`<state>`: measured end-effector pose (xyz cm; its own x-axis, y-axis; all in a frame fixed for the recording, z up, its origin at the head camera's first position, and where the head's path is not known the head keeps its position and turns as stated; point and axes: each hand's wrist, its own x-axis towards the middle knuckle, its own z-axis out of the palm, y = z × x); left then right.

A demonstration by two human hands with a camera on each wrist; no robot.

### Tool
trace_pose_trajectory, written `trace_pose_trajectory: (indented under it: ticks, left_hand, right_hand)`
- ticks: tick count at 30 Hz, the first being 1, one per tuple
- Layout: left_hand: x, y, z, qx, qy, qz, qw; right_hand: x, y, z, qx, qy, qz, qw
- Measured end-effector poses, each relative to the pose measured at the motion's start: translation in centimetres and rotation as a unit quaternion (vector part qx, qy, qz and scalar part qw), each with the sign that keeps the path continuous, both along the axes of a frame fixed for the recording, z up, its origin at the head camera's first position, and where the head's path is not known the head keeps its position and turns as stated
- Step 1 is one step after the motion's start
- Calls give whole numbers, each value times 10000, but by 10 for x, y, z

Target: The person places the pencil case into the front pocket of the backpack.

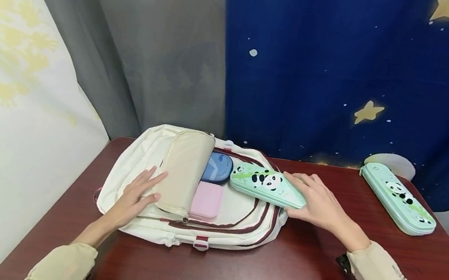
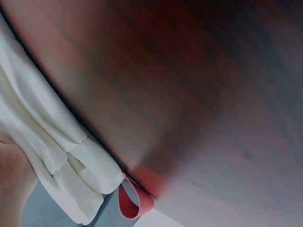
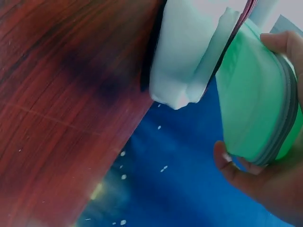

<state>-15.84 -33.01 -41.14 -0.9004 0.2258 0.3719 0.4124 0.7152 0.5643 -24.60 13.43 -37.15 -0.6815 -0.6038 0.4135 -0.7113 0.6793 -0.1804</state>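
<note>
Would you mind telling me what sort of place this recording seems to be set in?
Probably a child's room or a staged study corner. A dark wooden table stands against a blue curtain printed with stars, and a white backpack lies open on it, with panda pencil cases, one held in the right hand.

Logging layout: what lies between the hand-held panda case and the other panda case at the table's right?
Only bare table separates the held panda case from the other panda case, per the head view.
</note>
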Motion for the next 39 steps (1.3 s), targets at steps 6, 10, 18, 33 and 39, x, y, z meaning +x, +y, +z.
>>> trace_pose_trajectory:
  ticks: [6,10,18,33,39]
  left_hand:
    - [2,-1,-1,-35,104,6,9999]
    - [0,1,0,-124,101,1,9999]
    - [2,0,3,-175,24,41,9998]
    - [4,1,-2,-157,-84,139,9997]
    - [2,2,-1,-99,12,80,9999]
  right_hand:
    - [-14,2,-10,-341,-321,386,9982]
    - [-21,4,-10,-509,-445,468,9966]
    - [-23,5,-12,-554,-411,512,9963]
    - [6,13,18,-443,-200,981,9940]
    - [18,4,24,-451,-77,1297,9905]
